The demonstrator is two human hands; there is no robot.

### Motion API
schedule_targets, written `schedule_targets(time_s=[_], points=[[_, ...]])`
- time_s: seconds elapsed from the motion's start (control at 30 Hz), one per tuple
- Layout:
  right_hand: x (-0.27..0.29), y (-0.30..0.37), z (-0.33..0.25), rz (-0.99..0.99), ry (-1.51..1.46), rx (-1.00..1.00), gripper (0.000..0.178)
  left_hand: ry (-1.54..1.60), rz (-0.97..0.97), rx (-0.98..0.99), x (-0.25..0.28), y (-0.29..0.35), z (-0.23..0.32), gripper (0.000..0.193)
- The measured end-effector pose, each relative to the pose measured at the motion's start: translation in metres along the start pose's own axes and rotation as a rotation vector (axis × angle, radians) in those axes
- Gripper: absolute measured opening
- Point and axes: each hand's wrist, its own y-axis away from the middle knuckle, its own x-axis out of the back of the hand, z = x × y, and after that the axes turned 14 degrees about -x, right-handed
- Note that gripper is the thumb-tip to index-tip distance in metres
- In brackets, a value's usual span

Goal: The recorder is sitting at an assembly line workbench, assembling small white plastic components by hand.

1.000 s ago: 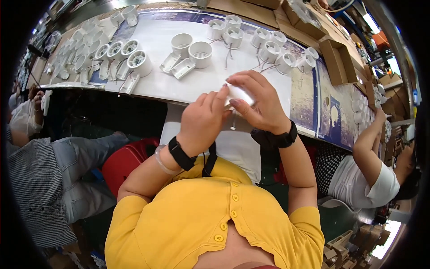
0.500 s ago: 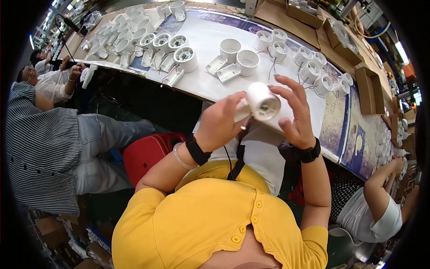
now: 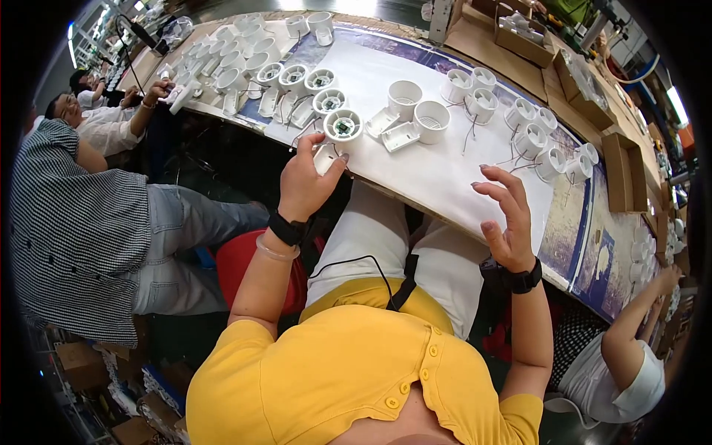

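Note:
My left hand (image 3: pixel 305 182) pinches the flat rectangular arm (image 3: pixel 325 159) of a white round housing (image 3: pixel 343 126) at the table's near edge. Inside that housing's rim a small green and white insert shows. Right behind it is a similar filled housing (image 3: pixel 329 101), in line with others at the left. My right hand (image 3: pixel 508 215) is held over the near right part of the white sheet, fingers apart, with nothing in it. Between the hands, farther back, two hollow white housings (image 3: pixel 432 120) stand with their flat arms toward me.
White cups with thin wires (image 3: pixel 531 139) stand in groups at the right. Many more white housings (image 3: pixel 230 59) crowd the far left. Cardboard boxes (image 3: pixel 623 174) line the right side. A red stool (image 3: pixel 252 271) is beside me, and co-workers are on both sides.
My left hand has carried the white housing leftward and down to the table, beside the row of filled ones. My right hand has come off it and is now apart.

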Motion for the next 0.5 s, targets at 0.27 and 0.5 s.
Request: schedule_targets(time_s=[0.27, 0.5], points=[[0.000, -0.001, 0.002, 0.001, 0.056, 0.064, 0.038, -0.539, 0.010, -0.252, -0.002, -0.003, 0.018, 0.057], [0.001, 0.001, 0.011, 0.014, -0.042, 0.032, 0.020, -0.617, -0.003, -0.237, -0.003, -0.023, -0.005, 0.085]])
